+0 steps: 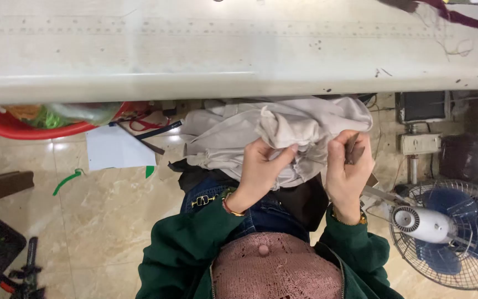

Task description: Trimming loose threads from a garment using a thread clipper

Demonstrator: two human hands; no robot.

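Observation:
A crumpled pale beige garment (pixel 283 127) lies bunched on my lap, below the edge of a long white worktable (pixel 195 55). My left hand (pixel 264 166) pinches a fold of the cloth between thumb and fingers. My right hand (pixel 348 166) is closed around a small dark metal tool (pixel 352 147), likely thread snips, with its tip against the fabric. I wear green sleeves, a pink knit top and jeans.
A floor fan (pixel 449 232) stands at lower right. A red tub (pixel 34 124) with scraps sits under the table at left, next to white paper (pixel 114 149). A wall socket (pixel 420 144) and dark box (pixel 422 106) are at right. The floor is beige tile.

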